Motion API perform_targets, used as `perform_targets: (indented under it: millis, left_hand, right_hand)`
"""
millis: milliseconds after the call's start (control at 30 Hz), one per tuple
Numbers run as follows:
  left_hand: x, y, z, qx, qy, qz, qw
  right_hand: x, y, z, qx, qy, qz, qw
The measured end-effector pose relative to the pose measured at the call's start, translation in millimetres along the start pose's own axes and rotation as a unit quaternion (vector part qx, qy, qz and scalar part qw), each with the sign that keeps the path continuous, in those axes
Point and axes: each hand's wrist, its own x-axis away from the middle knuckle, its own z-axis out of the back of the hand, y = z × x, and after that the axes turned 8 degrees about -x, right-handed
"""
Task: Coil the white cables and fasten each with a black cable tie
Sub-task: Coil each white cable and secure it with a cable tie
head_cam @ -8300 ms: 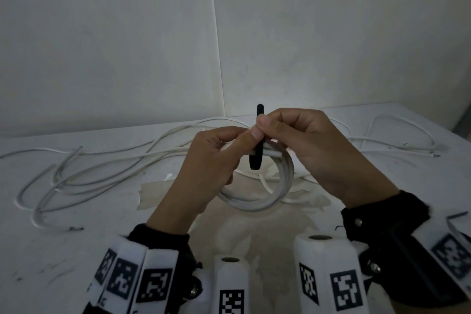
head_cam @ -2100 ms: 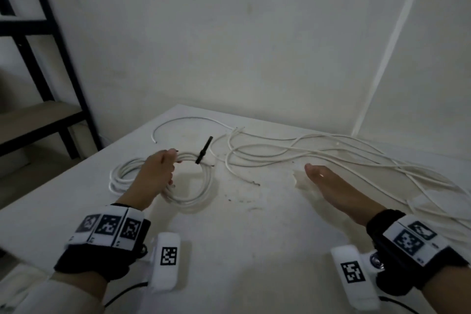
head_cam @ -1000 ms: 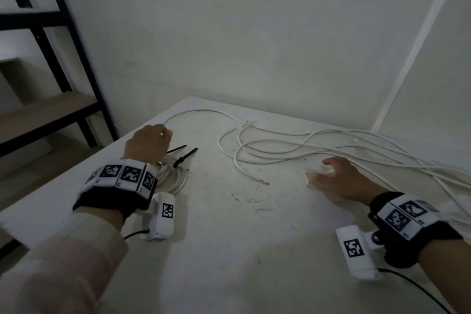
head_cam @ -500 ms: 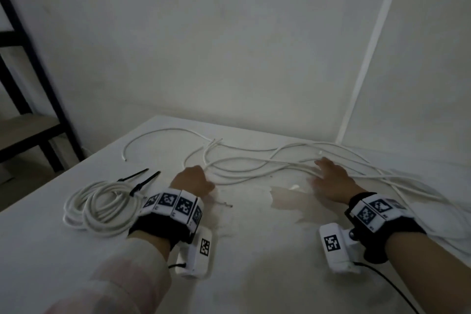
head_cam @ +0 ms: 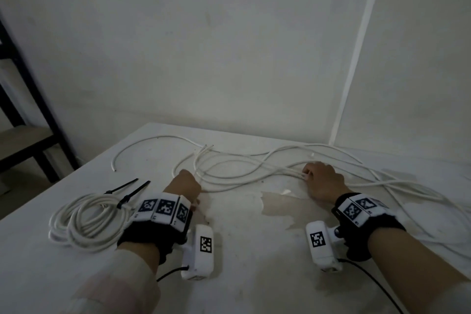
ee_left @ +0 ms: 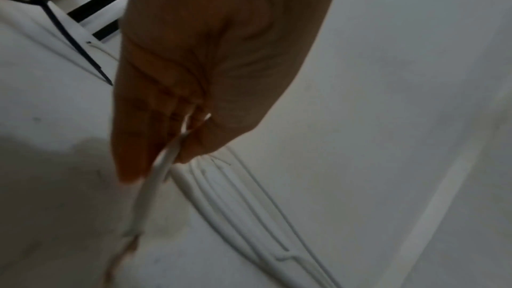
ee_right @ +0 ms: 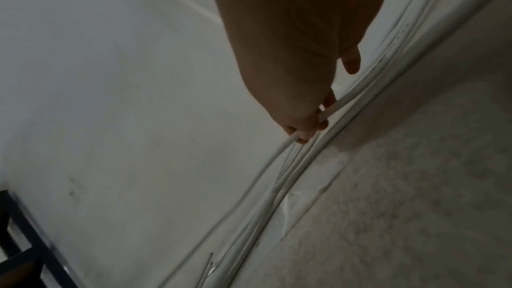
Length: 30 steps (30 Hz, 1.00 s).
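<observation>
Two tied coils of white cable [head_cam: 86, 222] lie at the table's left, each with a black cable tie [head_cam: 127, 195] sticking up; one tie [ee_left: 80, 49] shows in the left wrist view. Several loose white cables [head_cam: 242, 168] sprawl across the far half of the table. My left hand [head_cam: 184, 183] pinches one loose cable [ee_left: 163, 168] near its frayed end, thumb against curled fingers [ee_left: 133, 143]. My right hand [head_cam: 319, 178] grips another stretch of cable [ee_right: 279, 146] between its fingertips [ee_right: 304, 127], with parallel strands [ee_right: 279, 183] lying beside it.
A black metal shelf rack [head_cam: 33, 115] stands off the table's left edge. White walls meet in a corner [head_cam: 356, 46] behind the table. A worn, peeling patch [head_cam: 280, 204] marks the tabletop between my hands. More cable loops [head_cam: 420, 199] trail to the right.
The tied coil was set down at the left with the other one. Both hands then moved onto the loose cables, and each has closed its fingers on a strand.
</observation>
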Motion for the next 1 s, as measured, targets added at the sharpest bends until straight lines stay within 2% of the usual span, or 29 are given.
perform_targets:
  millis: [33, 100, 200, 367, 467, 600, 700, 800, 1000]
  left_hand:
    - [5.5, 4.5, 3.6, 0.098, 0.002, -0.006, 0.995]
    - [16.9, 15.9, 9.9, 0.232, 0.028, -0.068, 0.97]
    - [39.4, 36.2, 16.6, 0.302, 0.081, -0.198, 0.929]
    - [61.7, 55.0, 21.1, 0.255, 0.174, -0.289, 0.906]
    - [71.3, 61.6, 20.0, 0.271, 0.182, -0.288, 0.9]
    - [80.8, 71.7, 17.9, 0.247, 0.2, -0.312, 0.895]
    - [87.1, 87.6, 13.2, 0.223, 0.182, -0.347, 0.892]
    - [100.1, 106.3, 5.4, 0.185, 0.137, -0.383, 0.895]
    - [131.4, 136.8, -3.6, 0.174, 0.097, -0.425, 0.883]
  right_hand:
    - [1.5, 0.0, 2.7, -0.015, 0.018, 0.01, 1.0]
    - [4.5, -2.1, 9.0, -0.037, 0.034, 0.033, 0.998]
    - [12.2, -6.3, 16.3, -0.041, 0.027, 0.076, 0.996]
    - [36.3, -13.4, 31.6, -0.027, 0.073, 0.133, 0.988]
    - [57.8, -15.2, 45.5, -0.028, 0.115, 0.199, 0.973]
    - [78.5, -12.9, 66.0, -0.017, 0.129, 0.282, 0.951]
    - [88.6, -15.0, 77.3, 0.003, 0.148, 0.344, 0.927]
    - [99.5, -25.8, 99.9, 0.022, 0.17, 0.387, 0.906]
    - [123.4, -39.0, 149.1, -0.049, 0.222, 0.404, 0.886]
